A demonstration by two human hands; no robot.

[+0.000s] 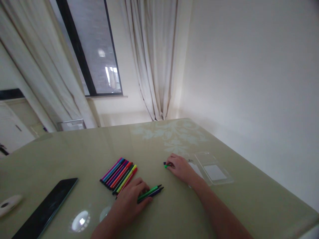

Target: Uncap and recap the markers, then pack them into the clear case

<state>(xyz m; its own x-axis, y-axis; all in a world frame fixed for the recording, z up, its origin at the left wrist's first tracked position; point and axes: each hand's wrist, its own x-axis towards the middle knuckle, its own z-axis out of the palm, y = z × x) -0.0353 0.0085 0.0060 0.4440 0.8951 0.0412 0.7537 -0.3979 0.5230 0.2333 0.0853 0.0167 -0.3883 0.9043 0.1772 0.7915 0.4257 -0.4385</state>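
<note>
My left hand [133,197] is closed around a green marker [151,191] and a dark blue or purple marker [155,193], their black ends pointing right. My right hand [178,166] pinches a small green piece [165,166] and a dark one that look like marker caps, mostly hidden by the fingers. Beside my left hand, several colored markers [118,176] lie side by side in a slanted row on the table, the nearest red one partly behind that hand. An opened clear plastic case [221,181] with white inserts lies behind my right wrist.
A dark tablet or phone [47,207] rests on the glossy table [82,152] at the left, with a white oval object [10,205] farther left. A wall [249,83] runs along the table's right side; curtains [152,49] and a window stand beyond.
</note>
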